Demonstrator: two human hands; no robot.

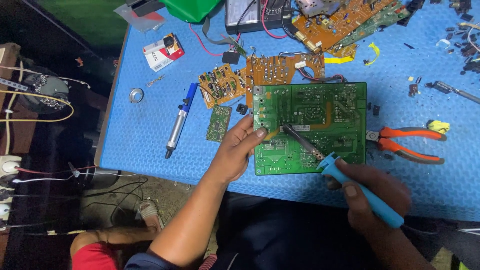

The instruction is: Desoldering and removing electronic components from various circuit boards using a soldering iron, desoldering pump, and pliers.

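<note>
A large green circuit board (pixel 320 107) lies solder side up on the blue mat (pixel 145 125). My left hand (pixel 235 150) rests on the board's left edge, thumb pressed onto it. My right hand (pixel 372 192) grips a soldering iron with a light blue handle (pixel 362 192). Its dark metal tip (pixel 295 135) touches the board near the middle, just right of my left thumb.
A blue and silver desoldering pump (pixel 179 122) and a small green board (pixel 218 123) lie left of my hand. Orange boards (pixel 265 75) sit behind. Orange-handled pliers (pixel 407 142) lie at right. A red and white box (pixel 162 52) and a meter (pixel 250 15) sit further back.
</note>
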